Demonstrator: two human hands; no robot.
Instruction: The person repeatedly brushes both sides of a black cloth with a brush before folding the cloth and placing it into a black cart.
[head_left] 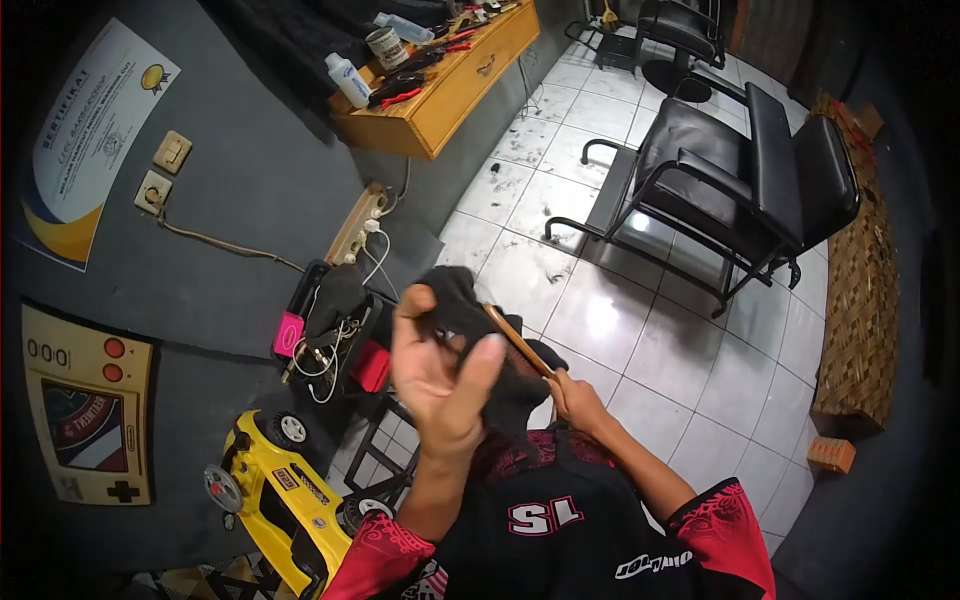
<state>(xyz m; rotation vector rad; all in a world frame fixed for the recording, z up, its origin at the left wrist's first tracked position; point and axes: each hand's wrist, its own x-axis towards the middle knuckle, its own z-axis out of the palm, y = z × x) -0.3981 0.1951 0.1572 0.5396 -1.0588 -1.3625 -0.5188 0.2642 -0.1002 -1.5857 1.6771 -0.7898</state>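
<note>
My left hand (pixel 440 375) is raised with its palm toward the camera, thumb and fingers apart. A dark cloth item (pixel 455 290) lies against its fingers; how far they reach into it is hidden. Closed around the end of a brown wooden-handled tool (pixel 518 340), my right hand (pixel 575 397) is to the right of the cloth. The tool slants up and left along the dark fabric, and its working side is hard to make out.
A yellow toy car (pixel 285 505) stands at lower left, below a holder with cables and a pink box (pixel 288 334). A wooden shelf (pixel 440 110) carries bottles and tools. Black barber chair (pixel 700 160) stands upper right, near a woven panel (pixel 860 320) and an orange block (pixel 831 455).
</note>
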